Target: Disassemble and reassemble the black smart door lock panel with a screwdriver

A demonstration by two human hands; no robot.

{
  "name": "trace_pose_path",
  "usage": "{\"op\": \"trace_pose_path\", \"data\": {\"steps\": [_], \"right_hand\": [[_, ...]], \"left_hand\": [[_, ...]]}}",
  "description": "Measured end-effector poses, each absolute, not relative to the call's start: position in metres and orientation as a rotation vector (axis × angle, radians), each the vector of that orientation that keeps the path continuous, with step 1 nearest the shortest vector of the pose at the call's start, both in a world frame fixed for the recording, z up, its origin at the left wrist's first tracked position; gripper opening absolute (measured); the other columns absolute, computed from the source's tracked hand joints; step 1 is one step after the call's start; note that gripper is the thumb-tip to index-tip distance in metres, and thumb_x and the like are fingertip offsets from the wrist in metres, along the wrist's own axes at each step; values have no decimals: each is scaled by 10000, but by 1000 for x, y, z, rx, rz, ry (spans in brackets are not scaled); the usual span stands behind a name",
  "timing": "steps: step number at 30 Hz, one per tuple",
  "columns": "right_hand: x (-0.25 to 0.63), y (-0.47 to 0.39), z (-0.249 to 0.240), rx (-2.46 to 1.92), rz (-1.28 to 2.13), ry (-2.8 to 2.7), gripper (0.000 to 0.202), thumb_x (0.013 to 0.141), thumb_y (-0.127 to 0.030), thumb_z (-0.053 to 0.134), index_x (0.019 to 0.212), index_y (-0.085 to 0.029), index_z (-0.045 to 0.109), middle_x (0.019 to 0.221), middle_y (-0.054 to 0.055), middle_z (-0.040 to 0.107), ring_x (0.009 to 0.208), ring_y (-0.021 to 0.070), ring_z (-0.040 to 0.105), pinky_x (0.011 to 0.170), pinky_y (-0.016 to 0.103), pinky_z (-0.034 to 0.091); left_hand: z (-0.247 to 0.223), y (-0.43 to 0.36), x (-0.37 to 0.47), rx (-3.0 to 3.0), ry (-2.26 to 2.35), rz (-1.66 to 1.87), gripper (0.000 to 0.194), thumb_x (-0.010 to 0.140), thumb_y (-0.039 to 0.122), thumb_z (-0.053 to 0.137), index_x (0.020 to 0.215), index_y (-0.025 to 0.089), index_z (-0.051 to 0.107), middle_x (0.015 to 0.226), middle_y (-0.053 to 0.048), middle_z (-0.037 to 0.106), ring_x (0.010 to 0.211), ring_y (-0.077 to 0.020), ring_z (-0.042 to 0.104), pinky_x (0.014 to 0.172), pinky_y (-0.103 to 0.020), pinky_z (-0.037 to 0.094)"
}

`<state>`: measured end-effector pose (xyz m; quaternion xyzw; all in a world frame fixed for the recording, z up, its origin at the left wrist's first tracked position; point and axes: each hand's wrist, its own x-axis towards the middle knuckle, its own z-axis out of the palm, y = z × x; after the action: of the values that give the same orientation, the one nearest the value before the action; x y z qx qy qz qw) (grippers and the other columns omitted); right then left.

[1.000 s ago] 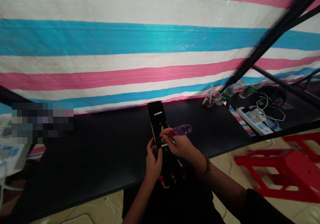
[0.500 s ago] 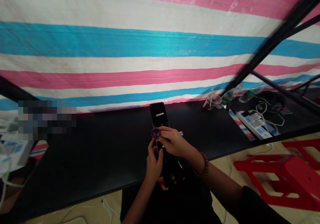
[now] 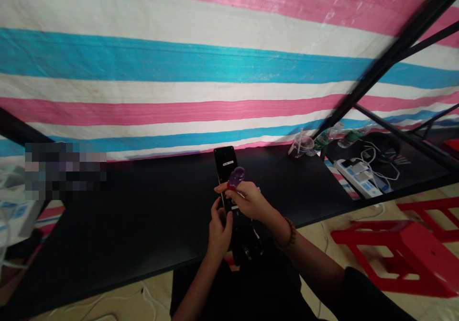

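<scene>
A long black phone-like device (image 3: 225,157) with small white labels lies in front of me on the black table. My right hand (image 3: 253,200) is closed around a tool with a rounded purple handle (image 3: 237,175) and a red collar. Its handle leans up and away over the device; the working end is hidden by my fingers. At the device's lower left edge is my left hand (image 3: 219,230), thumb and forefinger apart, with nothing visible between them. Whether it presses on the device I cannot tell. Below the hands, a dark part with a shiny metal piece (image 3: 247,252) shows at the table's front edge.
On the table (image 3: 143,216), a clear plastic cup (image 3: 303,145) stands at the back right, near crumpled bottles (image 3: 322,139). Farther right are a white power strip (image 3: 358,177) and cables. A red stool (image 3: 401,254) is at the right. Striped sheeting hangs behind.
The purple handle has tipped from pointing up at me to leaning away and to the right. My left forefinger has come away from it. The view has shifted slightly.
</scene>
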<state>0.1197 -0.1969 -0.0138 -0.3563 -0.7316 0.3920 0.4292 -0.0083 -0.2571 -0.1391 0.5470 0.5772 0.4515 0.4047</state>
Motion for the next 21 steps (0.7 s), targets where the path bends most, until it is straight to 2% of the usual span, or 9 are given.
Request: {"op": "trace_pose_path", "data": {"steps": [3,7,10,14,17,19,21], "right_hand": [[115,-196,-16,-955,956,-1750,178,918,-282,599,1016,-196,720,1004,63,757,885,171,723,803,288,587],[111,-196,-25,-1045,1033,-1522,178,794,-329,763,894,-191,709,814,26,756,730,180,723,676,269,591],[115,-198,-21,-1018,1036,-1598,109,850,-295,701,864,-194,738,858,37,776,777,189,738,719,278,589],[118,-199,-14,-938,1008,-1766,226,943,-243,538,1029,-207,744,1019,51,772,936,180,732,837,293,576],[113,-197,-20,-964,1019,-1652,188,889,-280,638,1032,-187,718,997,62,762,881,183,733,791,286,587],[110,-196,-27,-1006,1030,-1539,161,837,-309,710,942,-188,714,887,43,759,786,183,731,745,284,594],[110,-195,-30,-1018,1043,-1495,145,830,-333,723,869,-193,720,828,34,759,771,194,736,752,297,599]], "left_hand": [[-141,-257,-8,1373,1451,1156,590,943,430,508,1448,166,355,933,-58,709,756,-206,697,699,-343,545],[-143,-256,-6,1369,1449,1219,540,938,412,534,1417,194,414,1138,-105,691,864,-205,701,768,-350,557],[-142,-253,-4,1338,1482,1292,512,935,410,549,1396,203,463,1143,-98,676,838,-188,680,774,-345,558],[-137,-244,-6,1279,1463,1370,488,927,420,572,1356,194,513,1087,-90,671,843,-185,671,748,-324,564],[-134,-235,-8,1314,1437,1407,395,921,399,589,1266,208,585,1132,-88,654,875,-181,669,732,-303,563],[-132,-230,-9,1351,1428,1429,342,916,378,598,1218,218,623,1194,-89,626,888,-172,664,727,-294,562],[-132,-227,-10,1377,1425,1440,302,910,366,609,1171,222,659,1233,-91,599,902,-169,659,721,-287,563]]}}
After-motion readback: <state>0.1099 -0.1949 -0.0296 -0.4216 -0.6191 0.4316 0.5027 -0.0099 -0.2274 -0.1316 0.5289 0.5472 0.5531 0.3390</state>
